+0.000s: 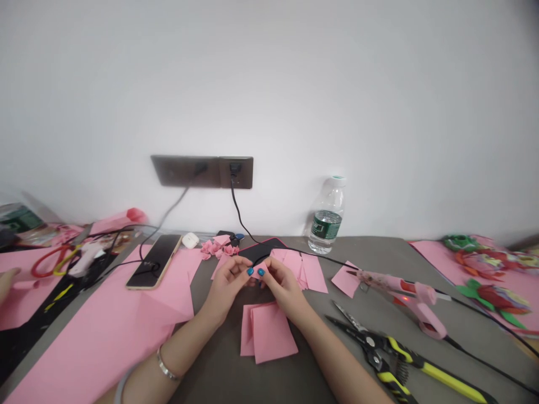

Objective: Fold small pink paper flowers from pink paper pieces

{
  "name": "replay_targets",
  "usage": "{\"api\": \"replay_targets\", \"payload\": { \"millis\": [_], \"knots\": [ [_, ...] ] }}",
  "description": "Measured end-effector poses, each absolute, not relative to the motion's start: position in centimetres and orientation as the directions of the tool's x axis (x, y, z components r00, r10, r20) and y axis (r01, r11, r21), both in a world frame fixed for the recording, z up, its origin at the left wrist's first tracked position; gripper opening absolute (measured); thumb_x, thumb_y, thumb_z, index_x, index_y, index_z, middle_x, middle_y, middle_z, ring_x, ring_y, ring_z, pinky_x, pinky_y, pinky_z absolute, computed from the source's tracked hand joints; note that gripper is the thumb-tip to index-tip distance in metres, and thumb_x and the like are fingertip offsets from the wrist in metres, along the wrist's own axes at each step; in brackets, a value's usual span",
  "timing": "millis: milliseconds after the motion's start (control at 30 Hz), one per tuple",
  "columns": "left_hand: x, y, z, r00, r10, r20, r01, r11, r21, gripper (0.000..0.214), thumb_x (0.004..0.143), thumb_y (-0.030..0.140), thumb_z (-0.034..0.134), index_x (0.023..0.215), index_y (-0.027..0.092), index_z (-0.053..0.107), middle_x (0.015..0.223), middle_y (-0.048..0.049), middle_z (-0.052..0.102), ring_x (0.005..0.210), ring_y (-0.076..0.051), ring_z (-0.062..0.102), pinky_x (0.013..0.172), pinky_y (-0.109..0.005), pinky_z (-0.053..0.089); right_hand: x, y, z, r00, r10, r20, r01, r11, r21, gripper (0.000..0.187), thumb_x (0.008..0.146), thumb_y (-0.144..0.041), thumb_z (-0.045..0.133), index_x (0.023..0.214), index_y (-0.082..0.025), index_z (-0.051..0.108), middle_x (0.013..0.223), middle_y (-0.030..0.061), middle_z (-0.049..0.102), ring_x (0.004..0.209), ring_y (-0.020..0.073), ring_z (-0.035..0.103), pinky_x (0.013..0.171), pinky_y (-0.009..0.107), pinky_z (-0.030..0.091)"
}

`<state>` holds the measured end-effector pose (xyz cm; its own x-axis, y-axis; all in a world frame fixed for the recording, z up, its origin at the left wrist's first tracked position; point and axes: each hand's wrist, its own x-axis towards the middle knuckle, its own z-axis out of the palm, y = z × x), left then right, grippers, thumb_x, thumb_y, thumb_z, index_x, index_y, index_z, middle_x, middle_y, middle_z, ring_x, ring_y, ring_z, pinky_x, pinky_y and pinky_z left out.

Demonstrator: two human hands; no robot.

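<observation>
Between my two hands, over the middle of the table, is a small piece of pink paper [260, 271]. My left hand [231, 285] pinches its left side, and my right hand [281, 281] pinches the right side with the thumb on top. Most of the paper is covered by the fingers, so its folds cannot be made out. Just below the hands lie pink paper squares [274, 334], partly overlapping. More cut pink pieces [314, 272] rest behind my right hand. Several crumpled pink paper shapes [219, 247] sit behind my left hand.
A pink glue gun [404, 294] with a cord and yellow-black scissors [374, 348] lie at right. Behind stands a water bottle [326, 219]. At left are a phone [155, 262], large pink sheets [105, 331] and red-handled scissors [46, 261]. Another person's hand [6, 283] shows at the left edge.
</observation>
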<state>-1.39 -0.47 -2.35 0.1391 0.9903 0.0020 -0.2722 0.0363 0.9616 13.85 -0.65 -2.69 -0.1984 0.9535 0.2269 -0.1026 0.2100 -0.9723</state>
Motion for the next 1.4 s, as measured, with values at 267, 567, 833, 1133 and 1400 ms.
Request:
{"api": "replay_targets", "payload": {
  "millis": [267,567,833,1133,1400],
  "knots": [
    [-1.4,-0.5,-2.1,0.111,0.992,0.056,-0.232,-0.029,0.972,0.026,0.076,0.036,0.075,0.092,0.019,0.064,0.063,0.0055,0.054,0.06,-0.011,0.059,0.063,-0.022,0.051,13.7,-0.5,-2.8,-0.179,0.962,0.205,-0.108,0.188,-0.976,0.038,0.086,-0.056,0.06,0.077,-0.019,0.058,0.071,0.0003,0.057,0.059,0.0133,0.05,0.058,0.027,0.042],
    [-1.3,-0.4,-1.9,0.229,0.971,-0.066,-0.215,0.117,0.97,0.028,0.074,0.04,0.078,0.085,0.015,0.071,0.077,-0.0015,0.067,0.068,-0.011,0.063,0.066,-0.022,0.054,13.7,0.0,-3.7,-0.096,0.978,0.183,-0.222,0.158,-0.962,0.034,0.079,-0.047,0.072,0.095,-0.022,0.057,0.068,-0.0026,0.057,0.06,0.0135,0.054,0.055,0.024,0.042],
    [-1.4,-0.2,-2.2,0.218,0.973,-0.08,-0.253,0.136,0.958,0.027,0.072,0.04,0.079,0.078,0.015,0.069,0.071,0.0001,0.065,0.066,-0.01,0.06,0.062,-0.02,0.053,13.8,0.0,-3.5,-0.001,0.966,0.258,-0.16,0.254,-0.954,0.02,0.08,-0.037,0.069,0.083,-0.021,0.058,0.076,0.0,0.057,0.065,0.0142,0.054,0.058,0.025,0.044],
    [-1.3,-0.2,-1.8,0.208,0.974,-0.087,-0.26,0.141,0.955,0.028,0.072,0.04,0.077,0.071,0.015,0.065,0.066,0.0023,0.056,0.059,-0.008,0.051,0.055,-0.019,0.051,14.1,-0.6,-2.8,-0.071,0.863,0.5,0.131,0.505,-0.853,0.01,0.083,-0.013,0.058,0.078,-0.022,0.06,0.086,0.004,0.06,0.083,0.0187,0.059,0.07,0.03,0.046],
    [-1.5,0.0,-1.3,0.246,0.956,-0.159,-0.291,0.229,0.929,0.034,0.065,0.04,0.081,0.062,0.014,0.059,0.064,0.0021,0.055,0.061,-0.009,0.052,0.058,-0.02,0.052,15.3,-0.4,-2.3,-0.266,0.758,0.596,0.296,0.652,-0.698,0.018,0.086,-0.008,0.058,0.084,-0.023,0.067,0.097,0.0069,0.061,0.093,0.0207,0.061,0.081,0.034,0.05]
  ]
}}
